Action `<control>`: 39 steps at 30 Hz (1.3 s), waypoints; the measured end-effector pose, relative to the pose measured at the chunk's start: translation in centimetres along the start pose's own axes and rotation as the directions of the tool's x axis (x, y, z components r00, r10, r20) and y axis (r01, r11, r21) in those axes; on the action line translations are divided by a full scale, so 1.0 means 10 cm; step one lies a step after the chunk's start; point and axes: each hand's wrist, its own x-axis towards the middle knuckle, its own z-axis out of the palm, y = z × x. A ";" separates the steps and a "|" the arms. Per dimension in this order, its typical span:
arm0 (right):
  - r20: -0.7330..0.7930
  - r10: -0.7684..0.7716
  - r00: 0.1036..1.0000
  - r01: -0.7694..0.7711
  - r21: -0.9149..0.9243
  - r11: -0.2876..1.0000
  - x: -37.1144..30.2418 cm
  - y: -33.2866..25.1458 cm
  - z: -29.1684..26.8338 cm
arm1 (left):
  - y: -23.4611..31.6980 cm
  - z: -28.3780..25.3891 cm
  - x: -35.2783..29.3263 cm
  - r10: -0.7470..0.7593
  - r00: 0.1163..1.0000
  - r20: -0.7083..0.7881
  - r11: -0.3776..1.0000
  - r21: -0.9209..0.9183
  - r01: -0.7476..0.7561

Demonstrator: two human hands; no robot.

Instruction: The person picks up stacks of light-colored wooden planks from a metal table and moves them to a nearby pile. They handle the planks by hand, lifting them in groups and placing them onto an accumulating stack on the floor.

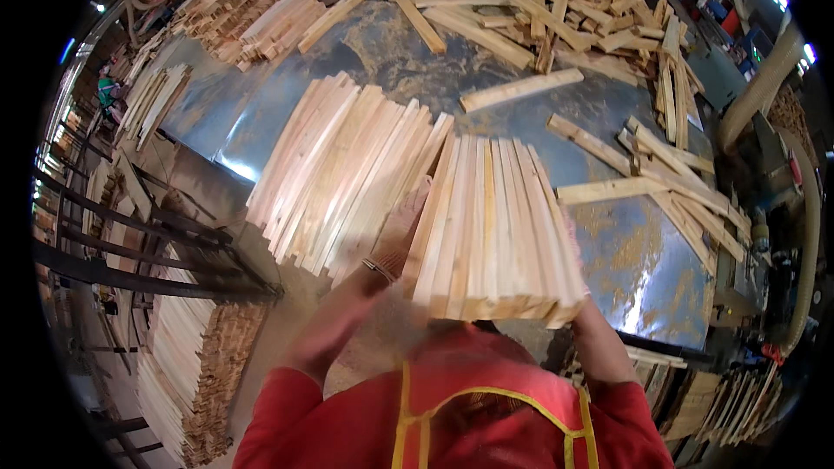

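Observation:
A bundle of pale wooden strips [486, 226] lies side by side between my two hands, its near ends close to my chest. My left hand [410, 213] presses along the bundle's left side, a bracelet on its wrist. Most of my right hand [573, 239] is hidden behind the right edge, gripping that side. Just left of the bundle, a wide row of similar strips [347, 165] rests on the metal table [287, 113], its near ends overhanging the edge.
Loose offcuts [686, 182] lie at the table's right. A jumbled wood heap [582, 17] covers the far right, and stacked boards [217, 13] stand far left. Below left are a dark metal rack [130, 269] and a tall stack of strips [195, 365]. A hose [804, 243] hangs at right.

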 end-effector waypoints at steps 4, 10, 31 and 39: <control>0.394 0.312 0.865 -0.407 0.185 0.895 -0.47 0.01 0.74 | -0.95 0.36 -0.43 0.050 0.968 0.248 0.514 0.824 -0.238; 0.575 0.337 0.745 -0.303 -0.159 0.940 -0.25 -0.32 0.63 | -0.32 -0.29 -0.31 -0.164 0.877 0.452 0.690 0.688 -0.226; 0.608 0.079 0.790 -0.319 0.298 0.900 2.49 -0.24 0.36 | 0.78 0.20 -0.08 -0.705 0.644 0.296 0.696 0.461 0.550; 0.503 0.148 0.852 -0.475 0.619 0.626 2.18 0.60 0.53 | 0.62 0.61 0.23 -0.576 0.806 0.134 0.735 0.516 0.440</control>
